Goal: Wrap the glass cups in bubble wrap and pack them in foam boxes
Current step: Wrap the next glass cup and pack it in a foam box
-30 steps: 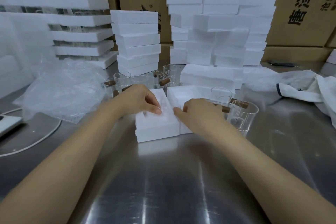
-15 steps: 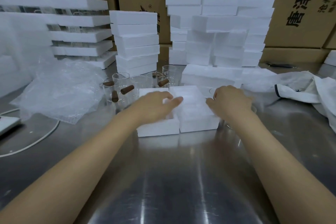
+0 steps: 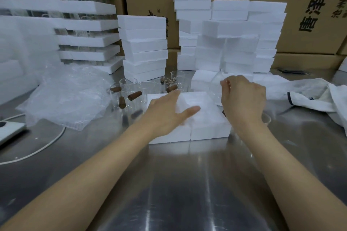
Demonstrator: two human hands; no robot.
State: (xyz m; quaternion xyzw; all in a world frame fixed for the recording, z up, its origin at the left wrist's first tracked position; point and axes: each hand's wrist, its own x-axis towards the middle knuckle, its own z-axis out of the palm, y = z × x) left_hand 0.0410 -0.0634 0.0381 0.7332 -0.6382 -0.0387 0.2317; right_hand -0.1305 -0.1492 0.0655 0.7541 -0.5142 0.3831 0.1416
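Note:
Two white foam box halves lie side by side on the steel table, the left half [image 3: 169, 136] and the right half [image 3: 208, 129]. My left hand [image 3: 167, 118] rests flat on them with straight fingers and the thumb pointing right. Just behind the right half, my right hand [image 3: 242, 101] is raised with its fingers curled round a clear glass cup [image 3: 216, 88], which is faint against the foam behind. Several more glass cups with brown handles [image 3: 142, 90] stand behind the left half. Another cup's rim [image 3: 267, 119] shows beside my right wrist.
A crumpled bubble wrap sheet [image 3: 69, 95] lies at the left. Stacks of foam boxes [image 3: 144, 48] [image 3: 236, 43] stand at the back before cardboard cartons [image 3: 300, 15]. A white cloth [image 3: 319, 97] lies at the right, and a white device with a cable [image 3: 9, 131] at the left edge.
Both hands left the gap between the foam halves. The halves now lie pushed together. My left hand flattened on top, and my right hand moved right and rose with a glass cup.

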